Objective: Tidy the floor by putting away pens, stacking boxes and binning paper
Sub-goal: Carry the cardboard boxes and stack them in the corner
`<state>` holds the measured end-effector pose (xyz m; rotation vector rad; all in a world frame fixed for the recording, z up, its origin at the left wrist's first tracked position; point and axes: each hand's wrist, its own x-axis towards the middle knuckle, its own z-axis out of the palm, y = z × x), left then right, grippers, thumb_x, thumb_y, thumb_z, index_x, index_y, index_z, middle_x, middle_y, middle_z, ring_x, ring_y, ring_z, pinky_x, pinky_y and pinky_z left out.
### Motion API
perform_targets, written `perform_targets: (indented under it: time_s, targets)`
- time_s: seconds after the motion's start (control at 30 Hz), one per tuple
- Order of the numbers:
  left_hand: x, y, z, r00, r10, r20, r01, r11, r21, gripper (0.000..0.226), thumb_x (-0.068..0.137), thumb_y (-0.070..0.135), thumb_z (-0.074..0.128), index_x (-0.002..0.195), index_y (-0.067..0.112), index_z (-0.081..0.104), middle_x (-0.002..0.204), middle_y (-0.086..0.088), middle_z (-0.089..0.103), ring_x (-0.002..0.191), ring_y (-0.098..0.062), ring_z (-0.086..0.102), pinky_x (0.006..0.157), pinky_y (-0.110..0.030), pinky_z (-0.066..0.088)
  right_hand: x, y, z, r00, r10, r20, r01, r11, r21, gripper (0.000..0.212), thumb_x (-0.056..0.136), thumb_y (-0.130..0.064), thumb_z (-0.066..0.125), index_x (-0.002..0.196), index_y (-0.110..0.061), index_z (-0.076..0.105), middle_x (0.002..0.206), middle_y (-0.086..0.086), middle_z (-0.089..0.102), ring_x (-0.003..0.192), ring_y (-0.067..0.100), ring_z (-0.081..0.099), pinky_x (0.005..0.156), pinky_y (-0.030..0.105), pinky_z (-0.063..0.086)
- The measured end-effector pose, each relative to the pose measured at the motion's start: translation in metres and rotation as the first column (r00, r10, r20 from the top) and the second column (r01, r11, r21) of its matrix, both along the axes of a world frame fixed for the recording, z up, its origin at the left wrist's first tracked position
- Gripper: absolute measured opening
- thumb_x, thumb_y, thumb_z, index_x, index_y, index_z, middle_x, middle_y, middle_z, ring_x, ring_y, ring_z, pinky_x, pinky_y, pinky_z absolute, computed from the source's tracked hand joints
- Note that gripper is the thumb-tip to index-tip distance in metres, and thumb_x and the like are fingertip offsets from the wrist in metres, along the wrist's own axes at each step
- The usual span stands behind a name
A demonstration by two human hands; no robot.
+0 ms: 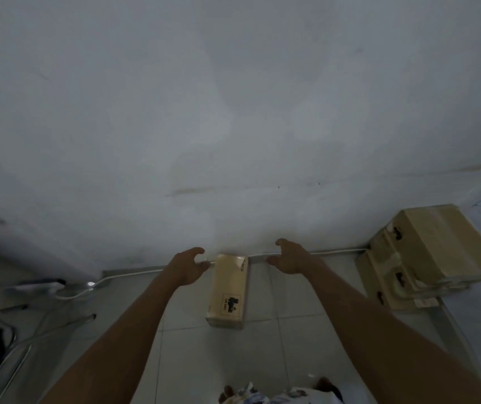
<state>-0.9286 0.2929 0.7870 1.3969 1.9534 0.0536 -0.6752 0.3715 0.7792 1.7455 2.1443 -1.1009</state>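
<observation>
Facing a plain white wall (233,97) and looking down at a pale grey tiled floor (291,345). Seeing a stack of tan cardboard boxes (426,255) sitting on the floor against the wall at the far right. Holding both bare arms out over a small tan cardboard box (227,290) lying flat on the floor, its far end near the wall. Keeping the left hand (188,269) just beside its far left corner and the right hand (291,259) apart on the other side, fingers (198,251) of both loosely spread, gripping nothing

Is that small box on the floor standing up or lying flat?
Lying flat: the small box shows its broad labelled face upward.
</observation>
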Motion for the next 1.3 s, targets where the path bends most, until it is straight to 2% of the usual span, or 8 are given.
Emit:
perform_targets:
  time_s: [0.13,0.33,0.53,0.7,0.97,1.1,1.3]
  targets:
    - [-0.011,0.007,-0.001,0.999,0.005,0.035,-0.006,1.0,0.018,0.055,0.097,0.037,0.05,0.145,0.014,0.037,0.149,-0.011,0.039,0.136,-0.027,0.039,0.11,-0.032,0.03,-0.017,0.006,-0.002,1.0,0.024,0.003,-0.024,1.0,-0.012,0.077,0.094,-0.045,0.052,0.149,-0.002,0.02,0.153,0.018,0.029,0.139,0.032,0.032,0.11,0.037,0.032]
    - [-0.01,0.02,-0.005,0.997,0.048,0.057,-0.049,0.999,0.02,0.053,0.098,0.036,0.049,0.145,0.014,0.037,0.149,-0.011,0.039,0.135,-0.026,0.039,0.109,-0.03,0.03,-0.027,0.023,-0.009,0.998,0.054,0.02,-0.054,0.998,-0.035,0.076,0.094,-0.043,0.054,0.149,-0.003,0.021,0.154,0.017,0.028,0.14,0.032,0.031,0.11,0.036,0.032]
    - [-0.004,0.019,-0.019,0.993,0.111,0.048,-0.111,0.994,-0.001,0.049,0.096,0.033,0.051,0.141,0.015,0.042,0.144,-0.011,0.046,0.129,-0.026,0.047,0.104,-0.029,0.036,-0.033,0.032,-0.026,0.994,0.102,0.026,-0.099,0.991,-0.093,0.074,0.094,-0.044,0.054,0.148,-0.005,0.023,0.152,0.016,0.031,0.137,0.032,0.035,0.109,0.039,0.035]
    - [-0.004,-0.003,-0.046,0.996,0.073,0.049,-0.068,0.993,-0.098,0.052,0.096,0.037,0.05,0.143,0.017,0.04,0.149,-0.009,0.04,0.136,-0.023,0.039,0.111,-0.032,0.03,-0.038,0.028,-0.035,0.994,0.108,0.032,-0.104,0.989,-0.107,0.068,0.095,-0.044,0.052,0.144,-0.003,0.028,0.147,0.017,0.037,0.133,0.033,0.04,0.105,0.038,0.039]
    - [-0.059,0.008,-0.06,0.995,0.046,0.093,-0.034,0.992,-0.123,0.05,0.097,0.037,0.049,0.142,0.017,0.04,0.148,-0.008,0.042,0.133,-0.022,0.043,0.107,-0.028,0.032,-0.072,0.023,-0.04,0.999,-0.033,0.003,0.033,0.993,-0.116,0.064,0.094,-0.043,0.053,0.14,-0.004,0.034,0.141,0.017,0.044,0.127,0.031,0.046,0.1,0.036,0.041]
    - [-0.077,0.019,-0.074,0.991,0.065,0.119,-0.054,0.994,-0.091,0.049,0.097,0.035,0.049,0.141,0.016,0.042,0.147,-0.007,0.043,0.134,-0.022,0.042,0.107,-0.026,0.031,-0.09,0.02,-0.057,0.996,-0.078,0.038,0.083,0.982,-0.172,0.073,0.095,-0.046,0.051,0.147,-0.003,0.025,0.154,0.014,0.03,0.14,0.029,0.032,0.111,0.036,0.031]
    - [-0.088,0.023,-0.134,0.969,0.163,0.187,-0.139,0.981,-0.135,0.047,0.097,0.032,0.051,0.14,0.015,0.043,0.146,-0.007,0.045,0.134,-0.022,0.042,0.107,-0.027,0.032,-0.113,0.024,-0.119,0.959,-0.284,-0.015,0.268,0.92,-0.287,0.077,0.094,-0.046,0.052,0.151,-0.006,0.017,0.156,0.013,0.026,0.141,0.029,0.031,0.111,0.034,0.03]
